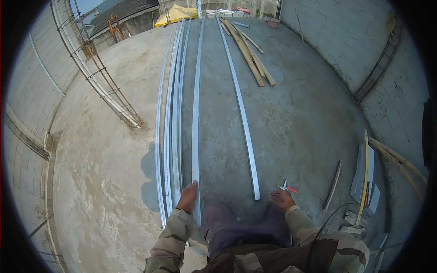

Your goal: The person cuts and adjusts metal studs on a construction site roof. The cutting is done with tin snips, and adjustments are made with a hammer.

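My left hand (188,198) is closed on the near part of a long metal stud (195,127), with the thumb along its edge. The stud runs away from me over the concrete. My right hand (282,199) is in front of my right knee, fingers loosely bent and apart, with nothing visible in it. Just beyond it lies a pair of snips (287,187) with a red handle. A second metal stud (241,109) lies on the floor, its near end left of my right hand. Several more studs (170,123) lie side by side to the left.
Bamboo poles (248,52) lie farther off on the concrete floor (104,173). A yellow spirit level (365,173) leans among scraps at the right. A rebar column (98,75) rises at the left. Block walls (337,41) flank the floor, and a yellow tarp (176,16) is at the back.
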`<state>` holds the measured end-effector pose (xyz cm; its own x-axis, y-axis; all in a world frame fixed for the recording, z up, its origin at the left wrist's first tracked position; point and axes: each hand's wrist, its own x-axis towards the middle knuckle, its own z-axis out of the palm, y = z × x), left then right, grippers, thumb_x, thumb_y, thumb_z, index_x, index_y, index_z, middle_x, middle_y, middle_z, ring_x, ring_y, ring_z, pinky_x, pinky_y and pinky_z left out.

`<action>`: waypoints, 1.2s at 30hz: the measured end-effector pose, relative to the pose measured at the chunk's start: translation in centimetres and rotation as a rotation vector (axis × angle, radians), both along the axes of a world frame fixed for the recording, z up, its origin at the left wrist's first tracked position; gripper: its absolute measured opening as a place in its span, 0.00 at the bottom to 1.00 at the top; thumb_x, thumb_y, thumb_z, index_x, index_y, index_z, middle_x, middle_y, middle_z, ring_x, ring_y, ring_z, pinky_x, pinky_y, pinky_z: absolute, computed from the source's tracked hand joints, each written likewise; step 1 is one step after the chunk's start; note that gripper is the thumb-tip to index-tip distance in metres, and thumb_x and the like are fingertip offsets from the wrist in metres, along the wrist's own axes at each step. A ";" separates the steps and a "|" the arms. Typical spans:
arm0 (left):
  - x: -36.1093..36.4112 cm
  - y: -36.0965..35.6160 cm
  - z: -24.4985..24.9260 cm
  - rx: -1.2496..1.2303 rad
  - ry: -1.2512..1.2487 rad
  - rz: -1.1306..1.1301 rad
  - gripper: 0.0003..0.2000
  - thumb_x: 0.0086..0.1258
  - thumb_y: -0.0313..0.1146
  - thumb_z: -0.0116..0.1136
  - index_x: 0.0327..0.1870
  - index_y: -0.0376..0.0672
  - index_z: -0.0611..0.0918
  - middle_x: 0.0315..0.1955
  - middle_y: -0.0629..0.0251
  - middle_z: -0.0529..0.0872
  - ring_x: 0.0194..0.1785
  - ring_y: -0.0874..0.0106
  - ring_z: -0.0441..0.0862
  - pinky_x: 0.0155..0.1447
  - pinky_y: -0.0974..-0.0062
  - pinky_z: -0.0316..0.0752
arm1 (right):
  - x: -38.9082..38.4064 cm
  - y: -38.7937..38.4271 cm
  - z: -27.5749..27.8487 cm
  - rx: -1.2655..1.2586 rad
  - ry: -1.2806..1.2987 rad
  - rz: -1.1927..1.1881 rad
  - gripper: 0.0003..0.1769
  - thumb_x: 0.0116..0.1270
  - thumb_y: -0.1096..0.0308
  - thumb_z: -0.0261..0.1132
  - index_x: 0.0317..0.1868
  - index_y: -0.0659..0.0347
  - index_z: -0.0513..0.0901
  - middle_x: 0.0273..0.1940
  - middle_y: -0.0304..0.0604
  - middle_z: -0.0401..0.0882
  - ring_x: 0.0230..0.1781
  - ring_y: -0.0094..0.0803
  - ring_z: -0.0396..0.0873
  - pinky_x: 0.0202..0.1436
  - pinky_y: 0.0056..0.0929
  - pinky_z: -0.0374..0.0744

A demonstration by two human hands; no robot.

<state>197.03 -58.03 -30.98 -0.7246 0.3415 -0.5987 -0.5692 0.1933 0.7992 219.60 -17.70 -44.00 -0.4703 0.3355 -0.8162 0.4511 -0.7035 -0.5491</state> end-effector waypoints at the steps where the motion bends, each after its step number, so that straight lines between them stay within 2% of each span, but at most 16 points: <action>1: -0.4 0.5 -0.7 0.057 -0.027 0.008 0.23 0.86 0.48 0.41 0.49 0.32 0.80 0.31 0.57 0.85 0.34 0.65 0.84 0.42 0.65 0.79 | 4.1 1.8 0.4 0.000 0.034 -0.094 0.20 0.78 0.65 0.55 0.63 0.70 0.72 0.60 0.59 0.79 0.59 0.51 0.79 0.63 0.47 0.78; 3: -0.1 1.3 -1.0 0.200 -0.085 0.009 0.22 0.86 0.44 0.43 0.54 0.27 0.75 0.37 0.52 0.82 0.37 0.62 0.84 0.44 0.61 0.83 | 13.5 4.1 0.7 0.036 0.105 -0.232 0.23 0.78 0.64 0.55 0.65 0.70 0.72 0.60 0.58 0.79 0.59 0.50 0.79 0.63 0.47 0.77; 6: 1.7 4.0 3.0 0.346 -0.073 -0.029 0.21 0.84 0.41 0.50 0.57 0.26 0.70 0.43 0.46 0.80 0.44 0.56 0.85 0.50 0.59 0.87 | 24.3 4.6 1.0 0.134 0.161 -0.374 0.23 0.78 0.64 0.55 0.66 0.70 0.72 0.60 0.56 0.79 0.59 0.49 0.79 0.63 0.46 0.76; 11: 5.8 9.6 9.2 0.584 -0.022 0.078 0.25 0.83 0.40 0.50 0.62 0.22 0.65 0.48 0.43 0.78 0.48 0.53 0.84 0.51 0.59 0.88 | 34.7 1.1 -1.5 0.150 0.163 -0.543 0.21 0.77 0.66 0.55 0.64 0.70 0.72 0.60 0.56 0.79 0.57 0.47 0.80 0.60 0.44 0.78; 13: 5.6 11.3 10.1 0.580 0.014 0.036 0.25 0.83 0.40 0.50 0.62 0.22 0.65 0.48 0.43 0.78 0.48 0.53 0.85 0.51 0.58 0.88 | 33.5 0.3 -1.2 0.134 0.037 -0.486 0.19 0.75 0.68 0.56 0.61 0.69 0.74 0.54 0.56 0.83 0.49 0.46 0.83 0.52 0.43 0.81; 16: 5.6 14.4 8.5 0.517 0.014 -0.018 0.23 0.82 0.40 0.51 0.60 0.22 0.67 0.46 0.45 0.80 0.48 0.54 0.85 0.50 0.59 0.87 | 29.0 2.0 -3.1 0.422 -0.039 -0.218 0.13 0.71 0.69 0.59 0.51 0.67 0.79 0.40 0.51 0.86 0.34 0.42 0.84 0.37 0.40 0.82; 17: 6.3 14.6 6.2 0.490 0.018 0.003 0.22 0.82 0.39 0.51 0.59 0.23 0.68 0.45 0.46 0.80 0.47 0.55 0.85 0.50 0.59 0.87 | 27.6 3.3 -5.2 0.538 -0.082 -0.086 0.09 0.68 0.70 0.61 0.46 0.64 0.82 0.39 0.48 0.86 0.35 0.37 0.85 0.37 0.37 0.82; 18: 7.0 14.7 3.2 0.451 -0.039 -0.018 0.22 0.82 0.39 0.51 0.59 0.23 0.68 0.45 0.46 0.80 0.47 0.55 0.85 0.50 0.59 0.87 | 25.9 4.8 -7.0 0.758 -0.215 0.106 0.09 0.63 0.70 0.63 0.43 0.64 0.83 0.38 0.53 0.87 0.37 0.42 0.86 0.40 0.40 0.82; 19: 7.4 14.7 0.3 0.421 -0.027 0.000 0.21 0.82 0.40 0.50 0.57 0.24 0.70 0.45 0.47 0.80 0.45 0.57 0.85 0.50 0.60 0.86 | 24.4 5.4 -9.5 1.279 -0.286 0.289 0.13 0.59 0.69 0.65 0.43 0.67 0.82 0.40 0.61 0.86 0.40 0.52 0.85 0.46 0.47 0.81; 20: 7.9 14.9 -2.3 0.397 -0.005 0.019 0.20 0.83 0.40 0.50 0.55 0.26 0.72 0.44 0.49 0.81 0.44 0.59 0.84 0.49 0.61 0.86 | 22.8 5.5 -10.3 1.396 -0.258 0.343 0.17 0.58 0.68 0.66 0.46 0.69 0.81 0.39 0.65 0.84 0.43 0.60 0.83 0.50 0.52 0.80; 23: 10.5 13.9 -8.2 0.361 -0.016 0.067 0.19 0.84 0.41 0.48 0.53 0.28 0.73 0.42 0.51 0.81 0.41 0.63 0.83 0.47 0.63 0.85 | 18.7 6.4 -11.9 1.445 -0.399 0.740 0.26 0.59 0.66 0.69 0.56 0.67 0.75 0.54 0.62 0.79 0.59 0.60 0.77 0.60 0.52 0.78; 25: 11.9 12.6 -11.2 0.339 -0.027 0.037 0.19 0.84 0.42 0.47 0.52 0.29 0.74 0.40 0.53 0.81 0.39 0.64 0.83 0.45 0.64 0.84 | 16.6 7.4 -12.6 1.436 -0.353 0.948 0.33 0.61 0.61 0.72 0.62 0.69 0.71 0.66 0.62 0.71 0.68 0.61 0.69 0.68 0.52 0.74; 27: 14.0 12.1 -11.5 0.289 -0.039 0.040 0.20 0.85 0.43 0.46 0.53 0.28 0.75 0.38 0.53 0.82 0.39 0.65 0.84 0.45 0.67 0.84 | 14.0 8.2 -13.2 1.475 -0.383 0.939 0.43 0.63 0.53 0.73 0.70 0.68 0.65 0.73 0.61 0.63 0.77 0.57 0.61 0.73 0.53 0.71; 29: 15.5 11.2 -11.7 0.266 -0.025 0.050 0.20 0.85 0.43 0.46 0.53 0.29 0.76 0.36 0.55 0.82 0.38 0.65 0.84 0.46 0.68 0.84 | 10.9 9.4 -13.8 1.328 -0.418 0.928 0.59 0.56 0.41 0.77 0.77 0.65 0.57 0.78 0.59 0.54 0.82 0.57 0.51 0.77 0.61 0.65; 31: 16.5 10.4 -10.9 0.262 -0.030 0.054 0.19 0.85 0.43 0.46 0.54 0.29 0.75 0.37 0.55 0.82 0.39 0.66 0.84 0.48 0.68 0.84 | 8.4 9.3 -15.6 1.357 -0.526 0.836 0.67 0.50 0.35 0.79 0.80 0.62 0.54 0.80 0.56 0.51 0.83 0.58 0.44 0.77 0.71 0.58; 36: 17.2 9.8 -8.4 0.300 -0.031 0.086 0.19 0.85 0.42 0.46 0.55 0.30 0.73 0.42 0.55 0.81 0.42 0.67 0.83 0.49 0.68 0.84 | 6.4 6.2 -12.7 1.257 -0.688 0.944 0.66 0.51 0.32 0.77 0.80 0.60 0.56 0.79 0.56 0.53 0.83 0.60 0.44 0.77 0.76 0.52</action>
<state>214.27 -48.22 -39.41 -0.7415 0.4448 -0.5023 -0.5978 -0.0983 0.7956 226.04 -11.46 -56.70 -0.5689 0.7131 -0.4097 0.7960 0.6027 -0.0562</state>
